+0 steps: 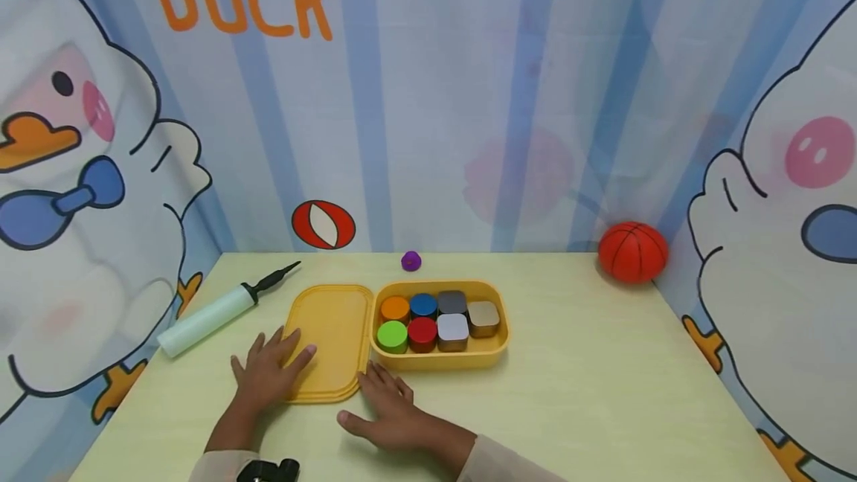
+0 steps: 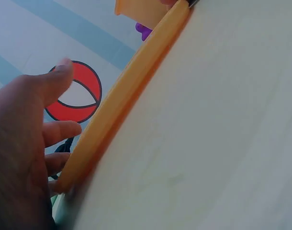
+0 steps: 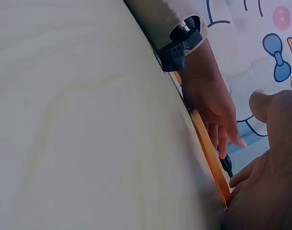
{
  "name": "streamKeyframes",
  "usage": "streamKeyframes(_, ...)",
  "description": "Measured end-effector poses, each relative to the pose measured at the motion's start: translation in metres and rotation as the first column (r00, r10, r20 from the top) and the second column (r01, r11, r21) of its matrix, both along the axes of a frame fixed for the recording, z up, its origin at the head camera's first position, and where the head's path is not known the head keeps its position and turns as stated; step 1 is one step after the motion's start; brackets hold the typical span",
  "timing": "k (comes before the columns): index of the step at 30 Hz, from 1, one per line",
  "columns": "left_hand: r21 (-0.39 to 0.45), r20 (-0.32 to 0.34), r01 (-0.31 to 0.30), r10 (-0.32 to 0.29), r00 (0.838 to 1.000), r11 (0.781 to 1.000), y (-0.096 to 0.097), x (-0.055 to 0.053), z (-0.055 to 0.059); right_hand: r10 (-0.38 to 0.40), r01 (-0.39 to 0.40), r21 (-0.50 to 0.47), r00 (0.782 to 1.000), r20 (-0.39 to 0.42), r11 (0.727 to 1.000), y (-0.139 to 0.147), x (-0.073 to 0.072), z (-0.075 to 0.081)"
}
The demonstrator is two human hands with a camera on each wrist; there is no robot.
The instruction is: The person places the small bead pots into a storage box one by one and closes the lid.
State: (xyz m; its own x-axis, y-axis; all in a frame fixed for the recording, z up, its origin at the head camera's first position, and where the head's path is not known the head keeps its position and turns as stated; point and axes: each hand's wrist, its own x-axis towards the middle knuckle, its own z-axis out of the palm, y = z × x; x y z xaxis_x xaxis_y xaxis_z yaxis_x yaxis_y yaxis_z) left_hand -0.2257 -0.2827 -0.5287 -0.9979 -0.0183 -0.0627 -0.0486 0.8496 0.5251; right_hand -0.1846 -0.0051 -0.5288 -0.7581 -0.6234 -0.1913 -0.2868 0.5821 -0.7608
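A flat yellow lid (image 1: 331, 333) lies on the table, its right side against a yellow box (image 1: 485, 357). Inside the box stand several round and square caps or blocks, among them a green round one (image 1: 392, 336) and a red round one (image 1: 422, 334). My left hand (image 1: 269, 372) rests with spread fingers on the lid's left edge. At the lid's lower right corner, my right hand (image 1: 391, 411) touches with its fingertips, thumb held apart. In the left wrist view the lid (image 2: 122, 100) shows edge-on beside the left hand (image 2: 26, 124).
A pale green hand pump (image 1: 210, 318) with a black handle lies at the left. Behind the box sits a small purple object (image 1: 411, 261). A red toy basketball (image 1: 632, 252) stands in the back right corner. Printed duck curtains (image 1: 442, 95) border the table.
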Motion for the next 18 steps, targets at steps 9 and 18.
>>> streamKeyframes(9,0.149,-0.167,0.005,0.020,0.986,0.989,-0.007,0.007,0.006,0.057,-0.057,-0.047,0.998,0.001,0.997,0.005,0.004,0.018)
streamKeyframes(18,0.265,-0.309,-0.018,0.103,0.945,0.964,-0.001,0.012,0.024,0.098,-0.087,-0.217,0.994,0.042,0.972,0.014,-0.002,0.021)
